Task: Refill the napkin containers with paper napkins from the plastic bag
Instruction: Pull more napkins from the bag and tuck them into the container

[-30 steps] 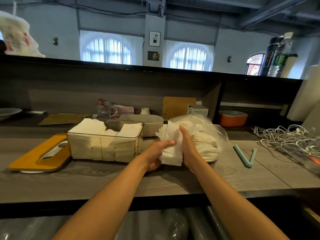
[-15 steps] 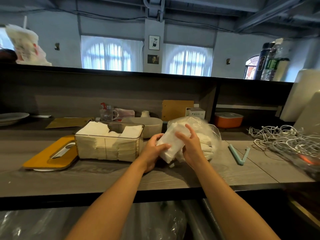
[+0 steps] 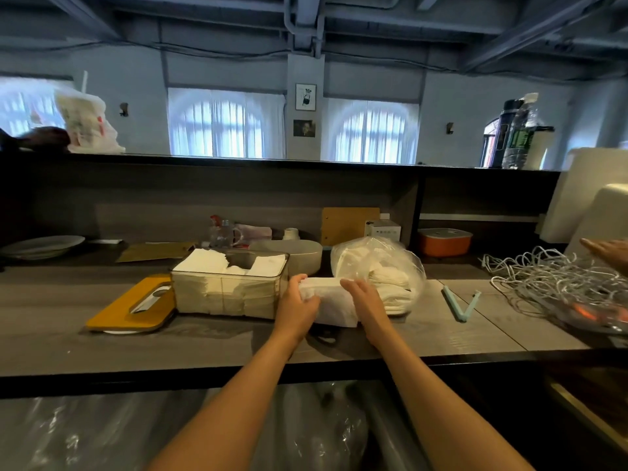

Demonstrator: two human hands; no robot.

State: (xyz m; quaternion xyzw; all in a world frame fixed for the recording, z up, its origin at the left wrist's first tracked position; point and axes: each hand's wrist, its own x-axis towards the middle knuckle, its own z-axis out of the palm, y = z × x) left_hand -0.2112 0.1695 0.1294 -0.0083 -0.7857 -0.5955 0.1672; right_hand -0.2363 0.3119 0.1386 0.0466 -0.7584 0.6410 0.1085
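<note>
Fingers (image 3: pixel 307 302) of both hands curl round a napkin stack (image 3: pixel 328 300) at frame centre, squaring it up, likely to fit the container (image 3: pixel 229 290) just left.

Napkin container (image 3: pixel 227 288): clear, open-topped, centre-left of frame, nearly full. Napkin stack (image 3: pixel 328 300): white, lying flat at centre, beside it. Plastic bag (image 3: pixel 377 270): clear, slumped centre-right, holding napkins.

Both hands, left hand (image 3: pixel 299 309) and right hand (image 3: pixel 365 300), grip a napkin stack (image 3: pixel 331 300) between clear container (image 3: pixel 229 287) and plastic bag (image 3: pixel 380 270) on the counter (image 3: pixel 102 348)
</note>
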